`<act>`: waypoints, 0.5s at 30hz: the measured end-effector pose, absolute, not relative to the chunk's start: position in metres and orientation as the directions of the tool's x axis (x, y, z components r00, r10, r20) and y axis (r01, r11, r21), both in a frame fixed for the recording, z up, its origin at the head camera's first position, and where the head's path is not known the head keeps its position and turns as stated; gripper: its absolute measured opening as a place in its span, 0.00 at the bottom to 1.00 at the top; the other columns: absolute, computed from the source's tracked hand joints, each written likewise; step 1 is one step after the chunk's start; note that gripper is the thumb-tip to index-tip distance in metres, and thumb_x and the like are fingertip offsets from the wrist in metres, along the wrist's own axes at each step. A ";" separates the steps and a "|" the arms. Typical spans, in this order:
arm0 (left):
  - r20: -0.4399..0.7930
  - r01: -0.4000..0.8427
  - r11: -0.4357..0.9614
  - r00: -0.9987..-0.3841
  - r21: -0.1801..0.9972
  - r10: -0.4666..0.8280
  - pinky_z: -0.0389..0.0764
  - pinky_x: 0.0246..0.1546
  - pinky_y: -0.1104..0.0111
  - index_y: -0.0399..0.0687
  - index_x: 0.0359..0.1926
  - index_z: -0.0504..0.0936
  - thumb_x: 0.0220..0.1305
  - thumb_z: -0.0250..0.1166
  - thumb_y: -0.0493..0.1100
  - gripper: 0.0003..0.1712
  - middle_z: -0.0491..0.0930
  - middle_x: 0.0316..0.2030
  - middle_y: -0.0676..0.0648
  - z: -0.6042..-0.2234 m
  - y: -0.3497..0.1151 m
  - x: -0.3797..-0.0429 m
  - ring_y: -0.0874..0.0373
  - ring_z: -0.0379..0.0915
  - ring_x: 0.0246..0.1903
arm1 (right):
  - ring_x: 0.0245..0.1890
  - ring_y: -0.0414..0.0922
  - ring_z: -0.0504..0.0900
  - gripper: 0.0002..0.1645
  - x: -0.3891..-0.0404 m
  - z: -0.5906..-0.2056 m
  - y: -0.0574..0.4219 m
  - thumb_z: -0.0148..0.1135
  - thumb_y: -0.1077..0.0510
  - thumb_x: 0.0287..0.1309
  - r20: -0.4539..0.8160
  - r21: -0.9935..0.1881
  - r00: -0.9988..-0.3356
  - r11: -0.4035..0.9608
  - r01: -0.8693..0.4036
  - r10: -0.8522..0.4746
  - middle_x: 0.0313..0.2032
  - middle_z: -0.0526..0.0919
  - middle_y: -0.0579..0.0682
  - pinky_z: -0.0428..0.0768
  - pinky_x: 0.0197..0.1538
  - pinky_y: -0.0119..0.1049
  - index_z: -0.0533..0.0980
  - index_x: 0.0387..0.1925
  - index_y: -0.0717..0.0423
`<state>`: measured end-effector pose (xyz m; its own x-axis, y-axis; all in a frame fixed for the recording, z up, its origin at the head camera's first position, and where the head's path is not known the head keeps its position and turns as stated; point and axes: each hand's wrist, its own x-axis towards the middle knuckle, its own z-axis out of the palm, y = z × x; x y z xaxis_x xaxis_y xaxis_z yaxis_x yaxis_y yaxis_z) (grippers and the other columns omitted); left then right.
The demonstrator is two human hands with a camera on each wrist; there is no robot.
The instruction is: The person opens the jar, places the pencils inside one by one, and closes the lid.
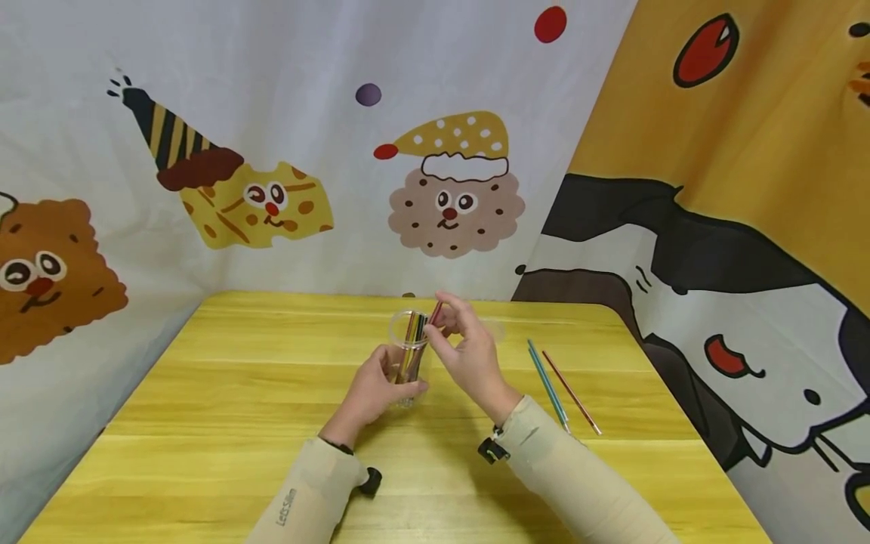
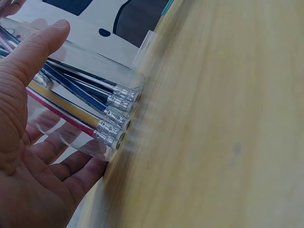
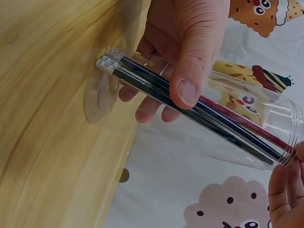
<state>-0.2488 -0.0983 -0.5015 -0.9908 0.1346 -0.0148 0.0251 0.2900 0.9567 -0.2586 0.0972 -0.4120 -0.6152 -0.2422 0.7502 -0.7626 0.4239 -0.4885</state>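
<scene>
My left hand (image 1: 374, 389) grips a clear plastic jar (image 1: 427, 370), fingers and thumb wrapped around its lower side. Inside the jar stand several pencils (image 2: 80, 92), dark, yellow and red, with their silver-banded eraser ends at the bottom. The jar's base is right at the tabletop in the left wrist view. At the open mouth, my right hand (image 1: 469, 359) pinches a red pencil (image 1: 436, 311) between thumb and fingers, its upper end showing above the rim. In the right wrist view only a few right fingertips (image 3: 285, 190) show, beside the jar's mouth.
On the wooden table (image 1: 238, 408), to the right of my right hand, lie two blue-green pencils (image 1: 547, 384) and one red pencil (image 1: 572, 393). A faint clear round piece (image 1: 495, 330) lies behind my right hand. A cartoon-printed cloth (image 1: 306, 91) hangs behind the table.
</scene>
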 end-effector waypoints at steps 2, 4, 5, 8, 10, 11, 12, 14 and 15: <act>-0.012 0.026 0.290 -0.992 0.957 0.129 0.81 0.46 0.60 0.55 0.60 0.75 0.52 0.86 0.57 0.40 0.83 0.52 0.48 -0.502 -0.099 -0.249 0.52 0.79 0.47 | 0.39 0.47 0.89 0.32 -0.259 -0.411 0.096 0.71 0.66 0.68 0.748 -0.489 -0.618 0.428 -0.760 -0.243 0.41 0.89 0.54 0.90 0.41 0.41 0.71 0.70 0.58; -0.012 0.025 0.289 -0.992 0.957 0.125 0.81 0.46 0.60 0.56 0.60 0.75 0.53 0.86 0.57 0.39 0.83 0.52 0.49 -0.502 -0.099 -0.248 0.52 0.79 0.47 | 0.38 0.46 0.88 0.32 -0.259 -0.411 0.095 0.72 0.66 0.68 0.742 -0.492 -0.624 0.432 -0.756 -0.245 0.41 0.88 0.54 0.90 0.42 0.40 0.72 0.69 0.59; -0.012 0.025 0.288 -0.992 0.957 0.127 0.81 0.45 0.60 0.55 0.60 0.75 0.53 0.86 0.56 0.39 0.83 0.52 0.49 -0.503 -0.099 -0.248 0.52 0.79 0.47 | 0.38 0.47 0.88 0.32 -0.258 -0.411 0.095 0.72 0.66 0.68 0.738 -0.495 -0.628 0.434 -0.752 -0.246 0.41 0.88 0.54 0.90 0.42 0.41 0.72 0.69 0.59; -0.017 0.022 0.281 -0.991 0.960 0.134 0.81 0.44 0.61 0.54 0.61 0.75 0.55 0.85 0.54 0.38 0.83 0.53 0.48 -0.504 -0.099 -0.246 0.52 0.79 0.46 | 0.37 0.46 0.88 0.31 -0.258 -0.412 0.094 0.71 0.66 0.68 0.731 -0.501 -0.635 0.436 -0.748 -0.250 0.40 0.89 0.54 0.90 0.41 0.41 0.73 0.69 0.58; -0.017 0.022 0.275 -0.990 0.961 0.140 0.81 0.44 0.61 0.53 0.61 0.75 0.55 0.85 0.53 0.38 0.83 0.54 0.48 -0.504 -0.099 -0.246 0.52 0.80 0.46 | 0.36 0.46 0.88 0.30 -0.257 -0.413 0.094 0.71 0.66 0.69 0.732 -0.499 -0.633 0.434 -0.750 -0.252 0.40 0.89 0.55 0.90 0.41 0.42 0.73 0.69 0.59; -0.016 0.024 0.276 -0.990 0.961 0.140 0.82 0.44 0.61 0.53 0.61 0.75 0.55 0.85 0.54 0.38 0.83 0.54 0.48 -0.504 -0.099 -0.246 0.52 0.80 0.47 | 0.36 0.46 0.88 0.29 -0.257 -0.413 0.094 0.70 0.65 0.69 0.733 -0.498 -0.632 0.433 -0.751 -0.252 0.40 0.89 0.54 0.90 0.41 0.42 0.73 0.69 0.58; -0.011 0.028 0.278 -0.990 0.960 0.139 0.82 0.45 0.61 0.53 0.62 0.75 0.55 0.85 0.54 0.38 0.83 0.54 0.48 -0.504 -0.099 -0.246 0.53 0.80 0.47 | 0.36 0.46 0.88 0.29 -0.257 -0.413 0.093 0.70 0.65 0.69 0.735 -0.496 -0.630 0.434 -0.752 -0.252 0.40 0.89 0.54 0.90 0.41 0.41 0.74 0.69 0.58; -0.008 0.032 0.279 -0.990 0.960 0.138 0.83 0.46 0.60 0.54 0.62 0.75 0.55 0.85 0.54 0.39 0.83 0.54 0.48 -0.503 -0.099 -0.246 0.53 0.81 0.48 | 0.34 0.46 0.87 0.28 -0.257 -0.413 0.093 0.70 0.65 0.70 0.742 -0.482 -0.621 0.442 -0.757 -0.253 0.40 0.89 0.54 0.88 0.35 0.37 0.74 0.68 0.58; -0.005 0.034 0.279 -0.991 0.960 0.137 0.83 0.47 0.59 0.54 0.62 0.75 0.56 0.85 0.55 0.39 0.83 0.54 0.48 -0.503 -0.099 -0.246 0.53 0.81 0.48 | 0.33 0.46 0.87 0.27 -0.257 -0.413 0.093 0.70 0.66 0.69 0.746 -0.472 -0.614 0.446 -0.761 -0.257 0.40 0.89 0.54 0.87 0.32 0.36 0.75 0.67 0.58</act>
